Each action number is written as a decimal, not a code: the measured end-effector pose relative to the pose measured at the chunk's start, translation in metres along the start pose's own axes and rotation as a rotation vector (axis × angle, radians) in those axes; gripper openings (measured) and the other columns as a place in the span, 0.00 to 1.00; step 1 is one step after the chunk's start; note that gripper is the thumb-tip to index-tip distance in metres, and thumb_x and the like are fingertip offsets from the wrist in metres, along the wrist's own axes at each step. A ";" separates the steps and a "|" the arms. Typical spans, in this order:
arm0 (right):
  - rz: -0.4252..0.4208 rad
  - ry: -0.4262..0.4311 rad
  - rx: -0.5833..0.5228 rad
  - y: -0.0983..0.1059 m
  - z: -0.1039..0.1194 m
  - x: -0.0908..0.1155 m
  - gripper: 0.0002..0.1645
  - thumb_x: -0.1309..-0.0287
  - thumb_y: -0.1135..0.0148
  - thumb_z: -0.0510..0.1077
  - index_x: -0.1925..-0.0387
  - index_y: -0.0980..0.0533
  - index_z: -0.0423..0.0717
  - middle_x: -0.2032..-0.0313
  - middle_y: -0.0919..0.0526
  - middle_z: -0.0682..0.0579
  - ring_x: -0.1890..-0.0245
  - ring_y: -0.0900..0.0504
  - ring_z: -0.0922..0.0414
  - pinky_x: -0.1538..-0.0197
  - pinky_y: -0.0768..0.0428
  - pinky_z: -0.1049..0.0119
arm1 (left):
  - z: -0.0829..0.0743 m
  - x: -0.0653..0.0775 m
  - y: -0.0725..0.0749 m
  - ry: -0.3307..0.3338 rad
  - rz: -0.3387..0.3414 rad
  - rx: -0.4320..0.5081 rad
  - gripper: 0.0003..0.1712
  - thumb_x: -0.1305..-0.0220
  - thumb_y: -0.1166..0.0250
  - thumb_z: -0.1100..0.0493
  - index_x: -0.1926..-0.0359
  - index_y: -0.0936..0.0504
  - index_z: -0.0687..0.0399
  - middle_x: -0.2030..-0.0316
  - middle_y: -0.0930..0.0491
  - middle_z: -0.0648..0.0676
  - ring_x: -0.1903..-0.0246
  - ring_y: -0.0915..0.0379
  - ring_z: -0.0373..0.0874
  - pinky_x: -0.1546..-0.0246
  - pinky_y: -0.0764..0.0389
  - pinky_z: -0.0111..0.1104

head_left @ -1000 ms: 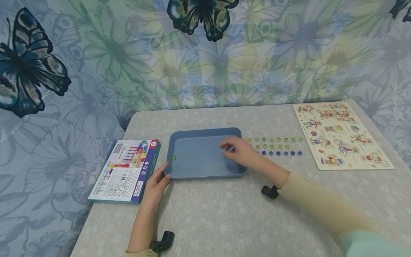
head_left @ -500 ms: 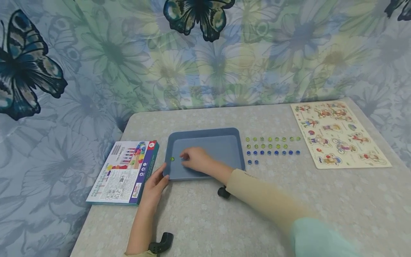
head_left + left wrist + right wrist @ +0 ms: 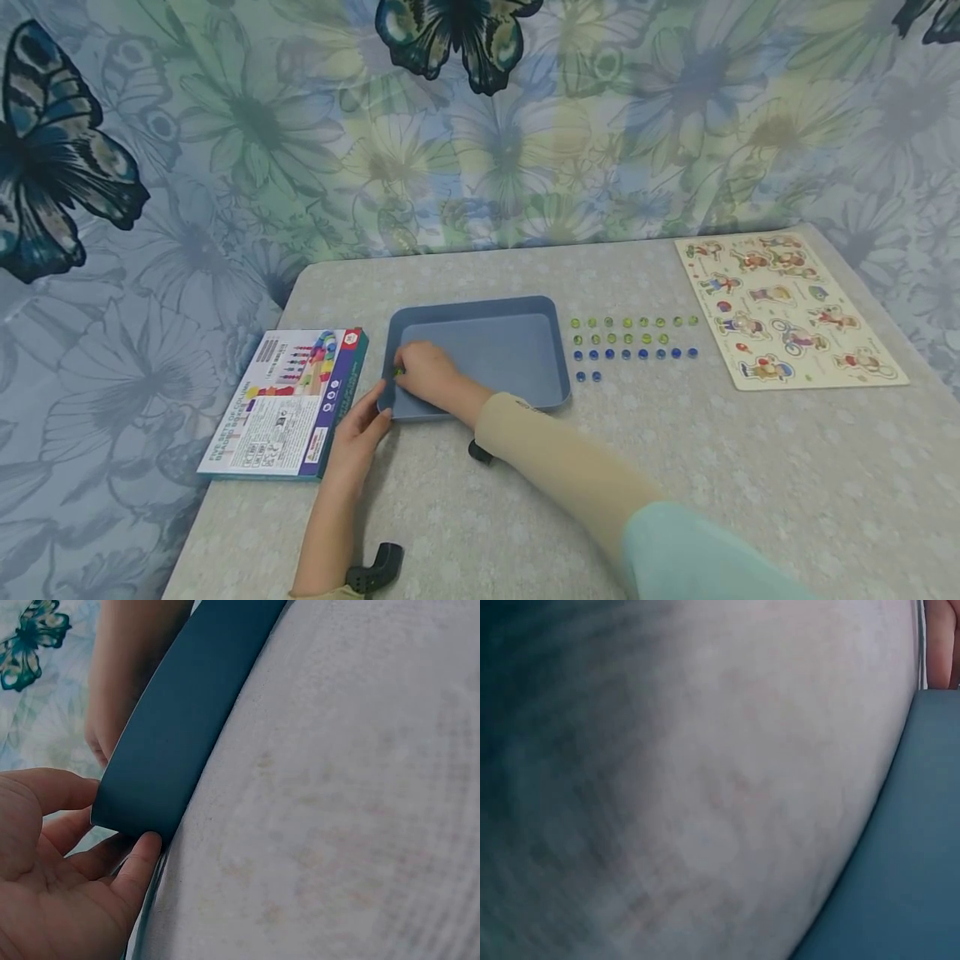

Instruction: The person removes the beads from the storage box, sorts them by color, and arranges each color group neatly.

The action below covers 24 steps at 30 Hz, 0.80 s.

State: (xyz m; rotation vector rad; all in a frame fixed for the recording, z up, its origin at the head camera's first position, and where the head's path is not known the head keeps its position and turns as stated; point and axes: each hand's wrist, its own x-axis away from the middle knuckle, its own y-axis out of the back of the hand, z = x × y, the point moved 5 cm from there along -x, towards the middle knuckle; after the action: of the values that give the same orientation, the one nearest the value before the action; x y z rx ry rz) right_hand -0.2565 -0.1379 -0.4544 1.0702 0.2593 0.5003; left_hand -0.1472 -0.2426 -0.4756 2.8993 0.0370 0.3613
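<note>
A blue-grey rectangular tray (image 3: 495, 350) lies on the table. My left hand (image 3: 360, 437) holds its near left corner. In the left wrist view the hand's fingers (image 3: 139, 870) touch the tray's wall (image 3: 165, 742). My right hand (image 3: 431, 371) reaches into the tray's left end, with curled fingertips at a small green glass bead (image 3: 398, 372). The fingers partly cover that bead, and anything else between them is hidden. Right of the tray are rows of green glass beads (image 3: 627, 322) and blue glass beads (image 3: 642, 354).
A flat printed box (image 3: 288, 404) lies left of the tray, close to my left hand. At the table's right side is a wooden picture board (image 3: 787, 312). The patterned table (image 3: 600, 492) meets a floral curtain (image 3: 510, 167) at its back edge.
My right hand has moved left across the tray, from its right side to the green bead at its left end. The left hand stays at the corner.
</note>
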 end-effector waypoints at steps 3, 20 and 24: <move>0.006 0.007 0.034 -0.002 0.002 0.000 0.11 0.43 0.38 0.47 0.59 0.19 0.50 0.63 0.18 0.57 0.63 0.21 0.62 0.62 0.23 0.72 | 0.000 0.000 0.000 0.001 0.002 -0.002 0.28 0.30 0.48 0.55 0.31 0.39 0.43 0.30 0.46 0.48 0.31 0.52 0.45 0.36 0.40 0.40; 0.061 0.204 -0.123 0.014 -0.009 0.022 0.06 0.45 0.38 0.41 0.63 0.22 0.46 0.71 0.21 0.57 0.74 0.25 0.64 0.70 0.26 0.74 | 0.002 -0.002 0.001 0.000 -0.008 0.003 0.29 0.31 0.47 0.57 0.31 0.40 0.45 0.30 0.47 0.48 0.31 0.54 0.46 0.36 0.41 0.41; 0.078 0.229 -0.223 0.025 -0.020 0.032 0.08 0.45 0.39 0.39 0.61 0.22 0.44 0.70 0.21 0.56 0.71 0.24 0.64 0.67 0.25 0.74 | 0.001 -0.002 0.001 -0.002 -0.005 0.003 0.28 0.31 0.47 0.57 0.31 0.40 0.45 0.30 0.47 0.49 0.31 0.54 0.47 0.36 0.41 0.41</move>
State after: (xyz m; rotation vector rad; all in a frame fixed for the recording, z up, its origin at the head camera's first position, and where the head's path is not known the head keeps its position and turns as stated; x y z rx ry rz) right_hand -0.2442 -0.0961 -0.4403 0.8084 0.3559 0.7067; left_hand -0.1485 -0.2436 -0.4772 2.9015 0.0448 0.3577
